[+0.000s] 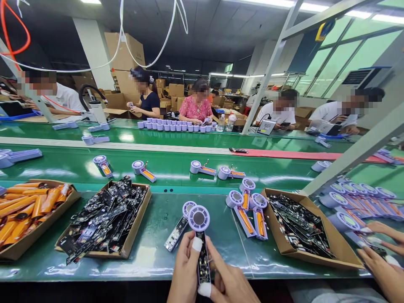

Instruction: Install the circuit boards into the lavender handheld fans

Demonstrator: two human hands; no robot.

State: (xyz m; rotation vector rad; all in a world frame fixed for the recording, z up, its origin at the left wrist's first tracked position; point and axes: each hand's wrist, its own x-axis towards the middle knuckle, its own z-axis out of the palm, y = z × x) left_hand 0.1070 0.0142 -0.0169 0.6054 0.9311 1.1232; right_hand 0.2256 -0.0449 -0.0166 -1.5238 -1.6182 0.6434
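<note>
— What's in hand?
— A round lilac housing [198,219] with a black circuit board [203,256] along its stem, held upright, the board clamped between the left grip [184,269] and right grip [229,275].
— Room around it?
— Little ahead: a second board unit [178,229] lies just beyond the left grip. A cardboard tray [139,223] of boards sits within reach to the left; the near edge of the green desk [151,269] runs under both grips.

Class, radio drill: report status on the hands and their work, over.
Left hand, right hand: both on circuit board. Round housing at its top. Second board alongside.
</note>
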